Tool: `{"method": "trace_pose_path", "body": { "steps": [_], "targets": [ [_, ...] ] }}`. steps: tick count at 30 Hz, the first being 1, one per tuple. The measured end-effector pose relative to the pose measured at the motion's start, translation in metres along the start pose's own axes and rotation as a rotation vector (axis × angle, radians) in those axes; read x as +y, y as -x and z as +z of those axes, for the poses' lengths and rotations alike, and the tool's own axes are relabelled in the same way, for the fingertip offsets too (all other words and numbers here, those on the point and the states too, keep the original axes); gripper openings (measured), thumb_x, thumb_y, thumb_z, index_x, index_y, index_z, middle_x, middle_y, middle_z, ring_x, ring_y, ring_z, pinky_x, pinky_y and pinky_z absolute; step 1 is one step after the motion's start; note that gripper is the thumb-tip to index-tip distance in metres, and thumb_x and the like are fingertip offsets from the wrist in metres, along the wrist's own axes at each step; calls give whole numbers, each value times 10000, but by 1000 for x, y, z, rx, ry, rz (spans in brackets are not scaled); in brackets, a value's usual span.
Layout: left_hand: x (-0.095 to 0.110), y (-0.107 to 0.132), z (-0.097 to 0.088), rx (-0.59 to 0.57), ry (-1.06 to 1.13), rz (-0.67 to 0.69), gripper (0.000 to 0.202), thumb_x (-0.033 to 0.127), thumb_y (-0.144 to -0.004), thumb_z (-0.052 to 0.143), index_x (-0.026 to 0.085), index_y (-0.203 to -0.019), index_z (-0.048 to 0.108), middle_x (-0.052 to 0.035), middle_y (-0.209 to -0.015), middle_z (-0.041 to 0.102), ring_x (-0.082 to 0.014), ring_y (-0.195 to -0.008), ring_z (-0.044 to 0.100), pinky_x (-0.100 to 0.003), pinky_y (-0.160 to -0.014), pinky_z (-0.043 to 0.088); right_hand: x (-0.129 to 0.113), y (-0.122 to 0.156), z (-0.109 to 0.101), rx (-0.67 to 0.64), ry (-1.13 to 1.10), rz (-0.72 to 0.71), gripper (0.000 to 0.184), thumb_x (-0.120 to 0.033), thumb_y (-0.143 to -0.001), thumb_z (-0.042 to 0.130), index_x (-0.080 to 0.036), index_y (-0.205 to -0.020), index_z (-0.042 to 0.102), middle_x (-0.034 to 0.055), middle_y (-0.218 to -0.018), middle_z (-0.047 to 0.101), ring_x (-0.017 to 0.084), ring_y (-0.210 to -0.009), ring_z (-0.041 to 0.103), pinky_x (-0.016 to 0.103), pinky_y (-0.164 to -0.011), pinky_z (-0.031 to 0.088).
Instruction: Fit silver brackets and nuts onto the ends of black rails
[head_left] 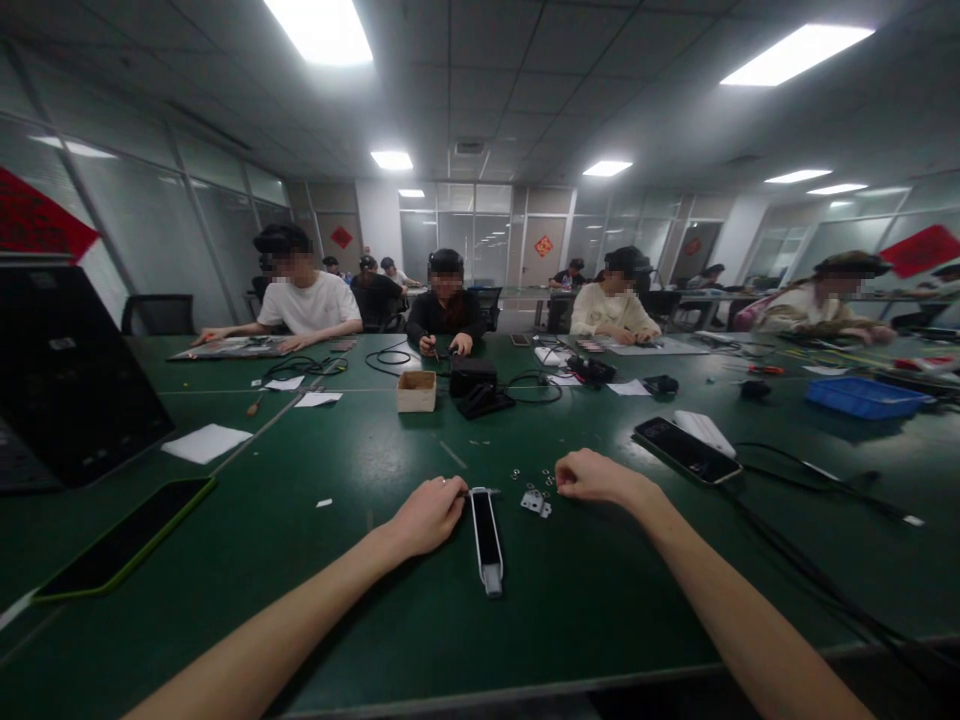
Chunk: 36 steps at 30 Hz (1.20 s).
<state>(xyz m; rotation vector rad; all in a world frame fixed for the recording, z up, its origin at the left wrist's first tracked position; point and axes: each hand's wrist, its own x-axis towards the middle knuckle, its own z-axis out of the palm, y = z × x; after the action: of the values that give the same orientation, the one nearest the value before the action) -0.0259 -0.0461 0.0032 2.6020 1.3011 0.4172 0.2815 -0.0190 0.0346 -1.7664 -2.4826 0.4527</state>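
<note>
On the green table (390, 620) in front of me lies a long, narrow device (487, 540) with a white frame and black middle. A thin metal piece (484, 491) crosses its far end. My left hand (429, 514) is closed just left of that end, fingertips at the metal piece; what they hold is hidden. To the right are a small silver metal bracket (535, 503) and several small metal rings (516, 474), perhaps nuts. Beside these rings my right hand (592, 475) rests with its fingers curled together. Anything inside its grip is too small to make out.
A green-edged phone (124, 540) and a black monitor (71, 370) stand left. Ahead are a small box (416, 391) and a black case (472, 377). Right lie another phone (686, 450), cables (825, 467) and a blue tray (866, 398). Several people sit opposite.
</note>
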Motion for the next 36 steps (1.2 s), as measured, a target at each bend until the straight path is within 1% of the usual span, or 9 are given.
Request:
{"method": "trace_pose_path", "body": {
  "steps": [4,7,10,16,20,23,28,32,36],
  "targets": [
    [-2,0,4,3,1,6,170,194,-931,394,180,-1026,534,-70,-954,616,-207,-875,584,-327,-782,462,-2,-2,4,-53,-42,59,79,-149,-709,599,-186,-728,667,46,-778,681,175,-702,644,235,-567,429],
    [-2,0,2,0,2,4,162,199,-932,399,183,-1020,534,-66,-955,616,-203,-873,585,-325,-785,460,-3,-2,6,-83,-65,93,41,-191,-706,610,-175,-706,649,48,-757,674,176,-674,640,240,-550,429],
    [-1,1,1,2,5,6,160,196,-930,405,183,-1022,535,-65,-952,615,-200,-867,586,-319,-775,463,-7,0,6,-102,-72,113,75,-233,-713,611,-172,-676,632,53,-734,667,182,-642,633,246,-516,423],
    [-3,0,2,6,6,15,151,183,-925,415,181,-1019,533,-61,-939,613,-196,-864,584,-308,-765,462,-16,3,7,-68,-59,81,87,-206,-697,614,-181,-616,593,46,-694,647,169,-598,606,234,-474,381],
    [-2,0,2,0,-17,17,153,184,-927,408,182,-1023,528,-66,-945,608,-200,-869,583,-306,-770,460,-14,-1,9,22,-43,8,29,-150,-672,616,-175,-664,602,35,-698,634,156,-614,589,229,-507,381],
    [0,0,1,-6,-41,18,151,166,-915,414,180,-1020,522,-70,-946,605,-206,-884,581,-312,-791,456,-17,-6,12,122,-44,-82,98,-149,-730,574,-165,-812,626,32,-746,631,157,-671,585,242,-589,418],
    [1,1,0,-8,-52,14,148,164,-916,410,187,-1017,516,-66,-954,607,-204,-890,585,-307,-787,457,-44,-7,22,251,-67,-270,194,-197,-883,454,-162,-979,620,70,-982,624,180,-908,578,296,-802,458],
    [0,1,1,2,-54,28,161,160,-918,403,186,-1030,516,-62,-955,614,-201,-889,585,-309,-798,450,-63,-6,36,312,-126,-400,190,-168,-881,470,-171,-989,627,71,-991,611,179,-919,578,299,-810,474],
    [0,1,1,8,-51,34,159,167,-918,407,187,-1028,520,-58,-953,619,-197,-877,589,-304,-786,449,-63,-9,47,289,-170,-410,192,-173,-876,496,-176,-1017,626,65,-1019,598,172,-903,580,293,-789,489]
  ]
}}
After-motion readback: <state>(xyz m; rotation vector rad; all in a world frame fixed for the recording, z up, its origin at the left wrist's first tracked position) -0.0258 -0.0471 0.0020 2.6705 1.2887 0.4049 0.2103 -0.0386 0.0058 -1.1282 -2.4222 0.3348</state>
